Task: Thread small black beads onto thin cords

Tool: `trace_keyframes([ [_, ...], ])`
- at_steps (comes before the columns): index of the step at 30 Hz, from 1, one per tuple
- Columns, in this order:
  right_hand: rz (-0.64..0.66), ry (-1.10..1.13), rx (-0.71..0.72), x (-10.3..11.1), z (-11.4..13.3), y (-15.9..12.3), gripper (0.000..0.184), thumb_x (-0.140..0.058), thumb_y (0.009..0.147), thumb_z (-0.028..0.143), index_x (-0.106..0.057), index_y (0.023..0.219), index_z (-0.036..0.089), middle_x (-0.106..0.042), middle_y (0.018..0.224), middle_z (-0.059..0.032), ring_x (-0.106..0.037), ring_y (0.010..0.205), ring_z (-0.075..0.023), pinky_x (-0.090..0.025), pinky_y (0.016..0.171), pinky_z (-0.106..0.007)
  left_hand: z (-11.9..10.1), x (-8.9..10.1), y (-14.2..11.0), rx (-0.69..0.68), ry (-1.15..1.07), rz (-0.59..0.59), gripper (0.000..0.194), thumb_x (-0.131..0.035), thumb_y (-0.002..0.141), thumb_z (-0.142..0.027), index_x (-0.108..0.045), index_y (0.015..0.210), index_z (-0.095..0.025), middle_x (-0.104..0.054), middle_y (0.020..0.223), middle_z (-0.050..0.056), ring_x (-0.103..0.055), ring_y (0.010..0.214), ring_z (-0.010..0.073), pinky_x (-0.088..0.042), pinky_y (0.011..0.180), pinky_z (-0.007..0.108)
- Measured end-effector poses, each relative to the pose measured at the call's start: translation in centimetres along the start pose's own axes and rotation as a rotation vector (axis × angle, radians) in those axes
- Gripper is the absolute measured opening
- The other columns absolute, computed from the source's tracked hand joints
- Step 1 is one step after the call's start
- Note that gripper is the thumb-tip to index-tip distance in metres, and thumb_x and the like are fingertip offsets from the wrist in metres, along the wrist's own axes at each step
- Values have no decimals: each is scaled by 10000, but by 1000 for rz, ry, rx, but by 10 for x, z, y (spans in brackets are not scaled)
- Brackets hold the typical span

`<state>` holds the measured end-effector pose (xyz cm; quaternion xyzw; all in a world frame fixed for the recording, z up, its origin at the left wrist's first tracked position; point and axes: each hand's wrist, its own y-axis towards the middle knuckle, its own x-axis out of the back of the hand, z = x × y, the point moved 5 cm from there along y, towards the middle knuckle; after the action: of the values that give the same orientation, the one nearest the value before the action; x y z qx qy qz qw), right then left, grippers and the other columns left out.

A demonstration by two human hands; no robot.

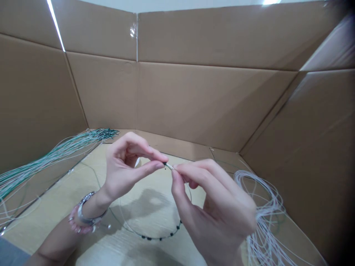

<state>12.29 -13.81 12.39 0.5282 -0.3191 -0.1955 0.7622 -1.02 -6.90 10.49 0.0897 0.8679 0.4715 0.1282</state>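
Observation:
My left hand [124, 162], with bracelets at the wrist, pinches a small black piece [165, 163] between thumb and index fingertip. Just to its right, my right hand [213, 203] grips a thin white wire [169, 167] close to its end. The wire's tip meets the black piece; whether it sits inside cannot be made out. Below both hands, a thin cord [133, 232] curves in a loop over the board, with several small black pieces [149, 238] along it. Part of this loop is hidden behind my right hand.
A long bundle of green and white wires [69, 147] lies along the left side, dark pieces at its far end. Coiled white wires [266, 207] lie at the right. Cardboard walls [194, 99] surround the pale work board [94, 170].

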Motion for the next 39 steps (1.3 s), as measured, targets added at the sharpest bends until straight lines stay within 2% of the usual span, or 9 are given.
trace_keyframes([
  [5,3,-11,1,-2,0,1,139,-589,779,33,-606,696,144,-536,620,12,-457,566,-59,-416,527,-181,0,0,0,-3,1,10,282,-742,678,-30,-564,830,-188,-732,743,-35,-714,704,110,-601,650,155],
  [10,53,-58,1,-1,1,1,146,-586,789,37,-613,699,149,-524,613,16,-457,558,-65,-413,523,-188,-2,-1,0,-19,28,47,281,-738,667,-5,-588,825,-182,-727,736,-24,-710,716,125,-605,703,217],
  [13,79,-58,5,-3,1,2,136,-593,798,47,-624,709,144,-532,628,8,-467,565,-70,-411,517,-196,0,2,2,-10,49,70,310,-741,650,10,-615,860,-181,-721,752,-16,-696,705,121,-593,664,216],
  [19,95,4,-29,-9,-9,1,103,-604,803,51,-632,740,128,-536,657,2,-477,601,-70,-430,554,-202,-1,4,8,-75,227,205,160,-691,714,-21,-688,767,-172,-700,696,11,-640,653,112,-515,569,213],
  [26,177,158,-98,-16,-22,-2,102,-607,804,40,-632,849,129,-577,734,2,-516,645,-52,-460,566,-165,1,0,10,-27,393,333,61,-656,775,-99,-662,776,-160,-693,703,15,-626,637,105,-491,585,217],
  [30,215,184,-126,-26,-29,-2,114,-602,809,50,-624,842,157,-602,750,6,-537,669,-69,-473,573,-188,5,2,12,-5,476,397,20,-629,807,-138,-638,794,-151,-678,710,8,-603,636,88,-476,602,200],
  [35,258,148,-169,-45,-41,-3,102,-581,812,77,-574,778,173,-591,721,12,-543,669,-94,-471,584,-228,12,15,21,84,557,495,60,-550,858,-150,-601,825,-148,-662,758,6,-596,676,83,-466,643,198],
  [39,360,115,-218,-63,-53,-8,94,-544,811,102,-542,762,182,-583,716,7,-552,673,-116,-472,583,-249,9,44,34,68,645,367,66,-518,873,-153,-562,823,-157,-638,755,5,-591,687,89,-454,626,197],
])
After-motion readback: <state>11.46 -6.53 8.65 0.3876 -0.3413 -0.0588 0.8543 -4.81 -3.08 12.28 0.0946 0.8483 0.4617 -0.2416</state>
